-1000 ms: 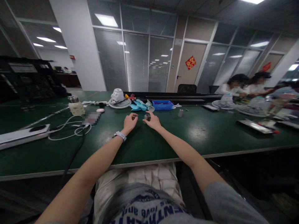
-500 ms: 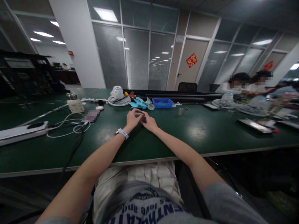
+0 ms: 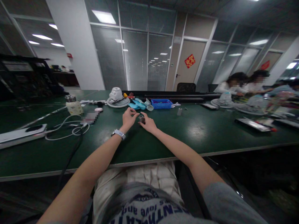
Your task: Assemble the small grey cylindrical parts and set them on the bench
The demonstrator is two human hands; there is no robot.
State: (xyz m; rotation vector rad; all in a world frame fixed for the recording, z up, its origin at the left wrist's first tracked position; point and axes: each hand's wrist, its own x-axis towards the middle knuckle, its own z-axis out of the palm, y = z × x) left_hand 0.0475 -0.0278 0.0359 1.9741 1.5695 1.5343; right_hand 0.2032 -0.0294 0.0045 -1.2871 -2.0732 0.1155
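Note:
My right hand point(image 3: 149, 123) holds a small metal cylinder point(image 3: 141, 118) with a round top between thumb and fingers, low over the green table. Just to its left, my left hand point(image 3: 128, 120) is curved with thumb and fingers apart. Its fingertips are near the cylinder, and I make out nothing in them. A second small grey metal cylinder point(image 3: 179, 111) stands upright on the table to the right. Beyond my hands are blue fan blades point(image 3: 139, 104) and a white fan head point(image 3: 116, 94) resting on its round grille.
A blue tray point(image 3: 161, 104) stands behind my hands. On the left are a cream bottle point(image 3: 74, 105), a phone point(image 3: 90, 118), white cables and a white power strip point(image 3: 22, 135). Other people sit at the right, near more fan parts and a flat tray point(image 3: 253, 124).
My hands came together at the metal cylinder, then parted slightly. My left hand has drawn back left, while my right hand keeps the cylinder, slightly left of where it was.

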